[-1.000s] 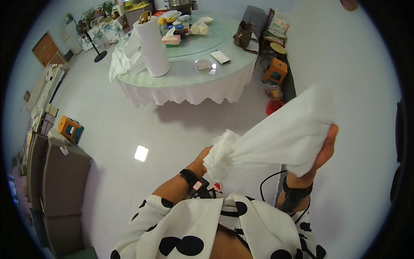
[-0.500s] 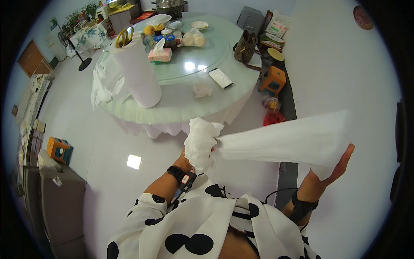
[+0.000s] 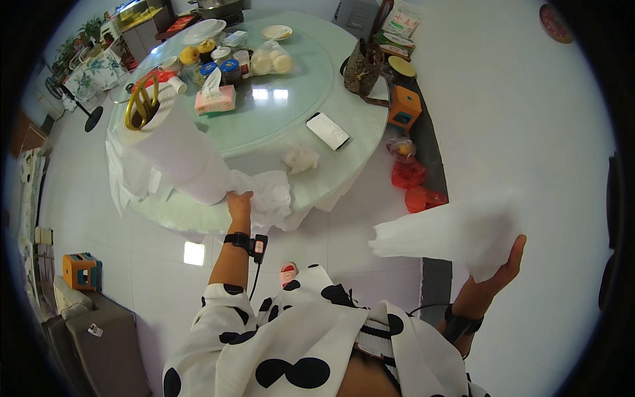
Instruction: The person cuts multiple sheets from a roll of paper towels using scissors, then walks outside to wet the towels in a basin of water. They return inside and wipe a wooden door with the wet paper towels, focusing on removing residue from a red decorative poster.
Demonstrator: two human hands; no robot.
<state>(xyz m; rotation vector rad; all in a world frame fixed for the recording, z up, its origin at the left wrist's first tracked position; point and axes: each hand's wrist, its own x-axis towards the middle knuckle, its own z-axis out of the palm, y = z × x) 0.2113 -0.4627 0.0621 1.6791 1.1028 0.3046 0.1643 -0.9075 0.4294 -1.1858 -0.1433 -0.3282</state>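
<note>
At the table's near edge, beside a tall white roll (image 3: 178, 155), my left hand (image 3: 239, 206) is closed on a crumpled white cloth (image 3: 270, 197) that spreads over the rim. Scissors with yellow handles (image 3: 141, 108) stick out of the roll's top. Off to the right, my right hand (image 3: 499, 272) holds a loose white sheet (image 3: 433, 233), which stretches leftward in the air and hides most of the palm. The edge fingers show upright along the sheet's right end.
On the round glass-topped table (image 3: 264, 155) are a crumpled clear bag (image 3: 301, 159), a phone (image 3: 327, 132), a tissue box (image 3: 215, 100) and several jars. A handbag (image 3: 361, 71) sits at its right edge. Nearby stand orange stools (image 3: 404, 107) and red bags (image 3: 408, 173).
My left hand has moved forward and left with the crumpled cloth, from mid-air to the table edge. The right hand's sheet has drawn away from it. My view has shifted toward the table.
</note>
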